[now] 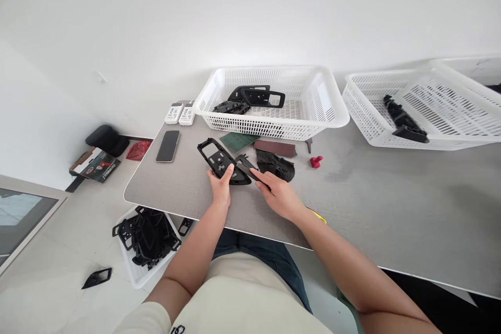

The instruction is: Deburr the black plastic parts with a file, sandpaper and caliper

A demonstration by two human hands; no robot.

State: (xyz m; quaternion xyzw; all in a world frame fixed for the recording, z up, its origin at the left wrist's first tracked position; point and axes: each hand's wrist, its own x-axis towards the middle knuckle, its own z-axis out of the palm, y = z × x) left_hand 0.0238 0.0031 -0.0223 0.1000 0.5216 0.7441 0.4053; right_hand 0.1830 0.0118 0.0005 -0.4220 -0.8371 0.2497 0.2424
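While our left hand point(220, 186) clamps a black plastic trim panel point(216, 155) down on the table, thumb on top, our right hand point(278, 195) closes its fingertips point(256, 173) on a small black plastic piece point(245, 166) lying across the panel's edge. The left looks like the anchor here, the right the working hand! Just beyond the grip we have a crumpled black piece point(275, 164), a green abrasive pad point(238, 141) and a maroon sanding block point(274, 147), all placed within easy reach on the grey table point(172, 182). Further up, a white mesh basket point(270, 70) holds more black parts point(250, 96), with a phone point(167, 146) and two white remote controls point(180, 114) to its left; we can't read any writing on them. Upper right, a second basket point(376, 79) holds another black part point(404, 120). Down at lower left, a white crate point(136, 276) sits on the floor, piled with black frames point(146, 235), and at left a printed box point(95, 164) shows a label too small for us to read.
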